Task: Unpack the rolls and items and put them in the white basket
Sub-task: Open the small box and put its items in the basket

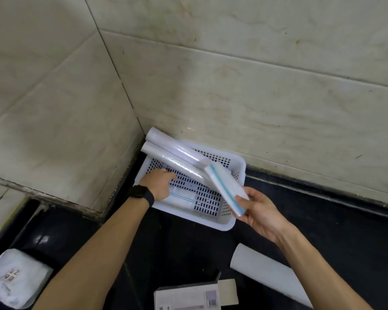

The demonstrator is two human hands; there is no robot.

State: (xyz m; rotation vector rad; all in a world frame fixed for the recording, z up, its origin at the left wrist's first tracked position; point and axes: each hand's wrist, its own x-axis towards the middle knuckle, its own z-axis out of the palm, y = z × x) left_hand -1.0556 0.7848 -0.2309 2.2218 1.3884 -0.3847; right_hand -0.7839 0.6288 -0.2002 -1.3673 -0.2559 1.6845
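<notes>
A white perforated basket (230,222) sits on the black counter in the wall corner. Two long plastic-wrapped rolls (177,156) lie slanted across its far left rim. A flat pack with a blue stripe (182,199) lies on the basket floor. My left hand (160,183), with a black watch on the wrist, reaches into the basket and its fingers rest on the floor near that pack. My right hand (259,214) holds a stack of clear zip bags with a blue strip (225,191) tilted over the basket's right side.
A white roll (269,271) lies on the counter at the lower right. An opened cardboard box with a barcode (188,297) sits at the bottom edge. A white packet with a label (14,278) lies at the lower left. Tiled walls close in behind and to the left.
</notes>
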